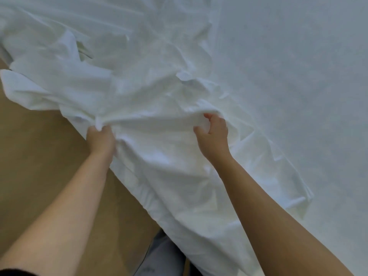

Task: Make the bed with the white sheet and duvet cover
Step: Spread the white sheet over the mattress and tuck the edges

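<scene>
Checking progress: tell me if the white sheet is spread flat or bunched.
Bunched: the white sheet lies crumpled in folds, gripped by the left hand and right hand.

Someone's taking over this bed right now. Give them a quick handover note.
Left hand grips bunched white fabric at the edge of the bed.
Right hand curls round a fold of it, further onto the bed.
The fabric lies crumpled on the person's left; the bed looks smooth on their right.
Done: fabric is on the bed.
Left: spread and smooth it. Sheet or duvet cover, I cannot tell.

Tan floor [39, 156] at lower left
</scene>
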{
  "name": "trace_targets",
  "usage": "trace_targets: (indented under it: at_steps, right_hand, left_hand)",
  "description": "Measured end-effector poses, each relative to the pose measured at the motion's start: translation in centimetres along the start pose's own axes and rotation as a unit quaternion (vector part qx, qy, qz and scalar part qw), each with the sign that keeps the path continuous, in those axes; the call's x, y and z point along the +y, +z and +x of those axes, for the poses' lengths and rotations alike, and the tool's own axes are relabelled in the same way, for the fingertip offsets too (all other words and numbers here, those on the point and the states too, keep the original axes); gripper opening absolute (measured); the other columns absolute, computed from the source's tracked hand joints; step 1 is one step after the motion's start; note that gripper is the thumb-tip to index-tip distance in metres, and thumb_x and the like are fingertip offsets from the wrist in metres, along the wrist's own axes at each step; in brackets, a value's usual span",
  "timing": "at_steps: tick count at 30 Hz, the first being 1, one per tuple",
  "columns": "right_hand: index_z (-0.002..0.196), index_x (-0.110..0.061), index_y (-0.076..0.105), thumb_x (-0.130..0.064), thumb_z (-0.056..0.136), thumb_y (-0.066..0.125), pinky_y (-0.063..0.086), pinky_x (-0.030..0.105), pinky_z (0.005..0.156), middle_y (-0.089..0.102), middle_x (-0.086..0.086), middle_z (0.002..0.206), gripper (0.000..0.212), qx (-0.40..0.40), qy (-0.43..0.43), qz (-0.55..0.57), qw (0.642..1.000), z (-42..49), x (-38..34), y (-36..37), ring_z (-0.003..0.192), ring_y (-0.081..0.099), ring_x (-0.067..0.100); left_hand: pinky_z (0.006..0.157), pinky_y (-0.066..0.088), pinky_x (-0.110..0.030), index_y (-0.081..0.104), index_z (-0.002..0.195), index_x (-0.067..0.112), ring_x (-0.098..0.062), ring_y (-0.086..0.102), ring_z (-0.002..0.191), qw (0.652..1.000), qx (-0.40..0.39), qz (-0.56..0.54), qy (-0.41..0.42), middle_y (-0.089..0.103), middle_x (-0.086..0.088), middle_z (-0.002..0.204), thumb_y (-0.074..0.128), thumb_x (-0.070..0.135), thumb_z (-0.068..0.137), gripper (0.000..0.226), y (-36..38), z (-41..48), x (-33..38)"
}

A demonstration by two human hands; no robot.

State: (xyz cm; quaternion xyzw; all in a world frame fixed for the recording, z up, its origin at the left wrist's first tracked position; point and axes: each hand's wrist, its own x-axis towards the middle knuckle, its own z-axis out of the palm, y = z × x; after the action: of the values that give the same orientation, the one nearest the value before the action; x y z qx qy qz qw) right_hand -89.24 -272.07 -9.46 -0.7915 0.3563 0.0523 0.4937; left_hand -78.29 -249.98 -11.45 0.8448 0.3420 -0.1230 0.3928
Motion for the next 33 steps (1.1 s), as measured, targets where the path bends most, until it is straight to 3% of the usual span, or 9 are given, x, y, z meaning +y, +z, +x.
trace_targets:
  at_steps: [5,8,11,14,20,23,26,29,33]
  right_hand:
    - [0.144,-0.017,0.033,-0.028,0.092,0.055,0.025,0.037,0.110,0.031,0.004,0.148,0.058,0.106,0.003,-0.059,0.993,3.1,-0.2,-0.8,0.136,0.027,0.024]
    - [0.147,-0.020,0.027,-0.040,0.092,0.055,0.029,0.045,0.111,0.038,0.004,0.146,0.065,0.054,0.068,-0.024,0.996,5.7,-0.3,-1.5,0.134,0.036,0.025]
    - [0.121,-0.009,0.053,-0.033,0.092,0.056,0.043,0.033,0.088,0.059,0.012,0.114,0.038,-0.020,0.067,-0.035,0.997,6.5,-0.6,-0.3,0.105,0.056,0.027]
    - [0.081,-0.010,0.052,-0.021,0.094,0.050,0.032,0.030,0.064,0.051,0.001,0.073,0.017,-0.028,-0.005,-0.081,0.996,5.3,-0.6,1.5,0.075,0.050,0.022]
    - [0.061,-0.014,0.055,-0.020,0.089,0.056,0.036,0.029,0.059,0.049,-0.002,0.060,0.028,-0.106,0.021,0.066,0.992,4.7,-0.4,0.9,0.060,0.046,0.015]
    - [0.100,-0.015,0.067,-0.031,0.085,0.062,0.048,0.037,0.088,0.063,0.008,0.101,0.022,0.000,0.052,0.062,0.997,7.8,1.2,-0.4,0.098,0.058,0.022]
    - [0.145,-0.019,0.031,-0.049,0.082,0.065,0.028,0.047,0.112,0.035,0.009,0.147,0.079,0.043,0.124,-0.085,0.988,10.4,3.7,-1.4,0.137,0.030,0.028]
    - [0.152,-0.024,0.005,-0.067,0.072,0.065,0.016,0.052,0.113,0.021,0.004,0.156,0.109,0.028,0.150,-0.185,0.971,11.1,4.8,-0.9,0.145,0.015,0.024]
    - [0.150,-0.018,0.010,-0.065,0.078,0.054,0.008,0.057,0.112,0.034,0.010,0.145,0.096,0.030,0.130,-0.268,0.954,11.7,5.1,1.4,0.138,0.027,0.028]
  left_hand:
    - [0.103,0.032,-0.045,0.026,0.141,0.000,-0.033,0.030,0.132,0.985,-0.025,0.096,0.144,0.027,-0.016,0.145,0.059,0.028,0.087,0.069,3.3,-2.2,2.0]
    - [0.109,0.024,-0.046,0.013,0.146,-0.001,-0.033,0.020,0.138,0.973,-0.025,0.131,0.188,0.017,-0.015,0.151,0.061,0.029,0.085,0.083,4.6,-3.2,3.4]
    - [0.117,0.010,-0.041,0.005,0.148,-0.002,-0.033,0.009,0.143,0.952,-0.030,0.157,0.263,0.007,-0.018,0.155,0.060,0.024,0.086,0.087,5.4,-4.3,4.3]
    - [0.116,0.007,-0.041,0.015,0.149,0.007,-0.033,0.010,0.143,0.923,-0.063,0.182,0.333,0.013,-0.019,0.154,0.055,0.040,0.085,0.082,6.4,-4.8,4.6]
    - [0.109,0.023,-0.050,0.048,0.128,0.023,-0.028,0.033,0.132,0.860,-0.211,0.327,0.331,0.044,-0.003,0.139,0.045,0.054,0.091,0.048,9.4,-5.0,4.0]
    - [0.102,0.031,-0.048,0.047,0.085,0.016,-0.030,0.048,0.110,0.882,-0.182,0.305,0.309,0.057,-0.006,0.109,0.040,0.034,0.098,0.023,9.6,-3.4,2.2]
    - [0.081,0.036,-0.042,0.029,0.061,0.016,-0.028,0.045,0.076,0.917,-0.182,0.198,0.294,0.041,0.001,0.070,0.045,0.020,0.093,0.036,9.1,-2.5,0.8]
    - [0.071,0.029,-0.036,0.027,0.058,0.017,-0.023,0.036,0.065,0.927,-0.181,0.152,0.291,0.034,0.003,0.063,0.047,0.015,0.091,0.039,8.8,-2.7,0.2]
    - [0.067,0.028,-0.033,0.027,0.057,0.016,-0.021,0.036,0.064,0.942,-0.170,0.116,0.264,0.034,0.003,0.062,0.048,0.013,0.090,0.039,9.6,-3.1,0.3]
